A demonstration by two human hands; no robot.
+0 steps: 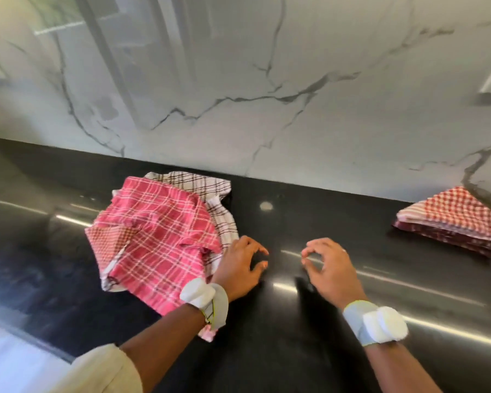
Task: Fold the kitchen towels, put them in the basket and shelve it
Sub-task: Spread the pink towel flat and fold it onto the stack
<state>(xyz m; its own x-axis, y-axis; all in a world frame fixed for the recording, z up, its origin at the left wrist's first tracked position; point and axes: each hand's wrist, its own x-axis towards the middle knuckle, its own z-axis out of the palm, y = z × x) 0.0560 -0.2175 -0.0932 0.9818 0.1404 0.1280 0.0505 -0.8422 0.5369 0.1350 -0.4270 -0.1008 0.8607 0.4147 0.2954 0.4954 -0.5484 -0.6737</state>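
The unfolded towels (159,239) lie in a loose heap on the black counter (281,321), left of centre; they look light, soft and limp, so a corner or hem is probably the best place to pinch. The left hand (238,268), fingers loosely curled, holds nothing, just beside the heap. The right hand (328,268) is likewise empty. A folded stack (454,222) lies well apart at right.

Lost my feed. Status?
Left hand and right hand empty over counter. Loose towels left, folded stack right. No basket visible.
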